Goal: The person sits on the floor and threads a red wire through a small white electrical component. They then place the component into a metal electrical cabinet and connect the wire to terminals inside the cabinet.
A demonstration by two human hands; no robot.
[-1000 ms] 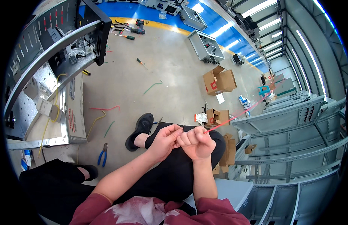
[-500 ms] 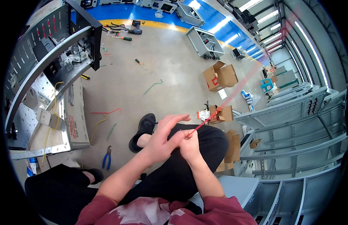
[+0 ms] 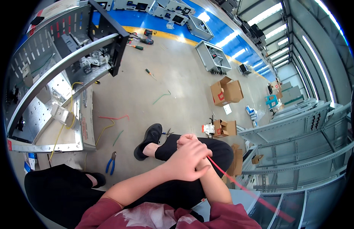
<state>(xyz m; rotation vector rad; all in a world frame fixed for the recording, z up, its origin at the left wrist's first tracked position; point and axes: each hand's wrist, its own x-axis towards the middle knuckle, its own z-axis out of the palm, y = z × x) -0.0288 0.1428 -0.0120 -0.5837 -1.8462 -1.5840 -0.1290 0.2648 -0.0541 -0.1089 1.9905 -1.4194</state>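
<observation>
L hand (image 3: 188, 164) now clamped over R hand (image 3: 190, 142), both closed on the red wire (image 3: 238, 182) above the knee; half a sec ago L was spread open. Wire trails right of the knee, so grip's re-set. Blue pliers (image 3: 111, 163) lie left of the knee.

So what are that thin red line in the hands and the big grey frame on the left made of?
The red wire looks like plastic-sheathed cable: thin, smooth, uniformly coloured. The grey frame seems to be sheet metal, dull silver with punched holes and folded edges. Both are judged by look only.
</observation>
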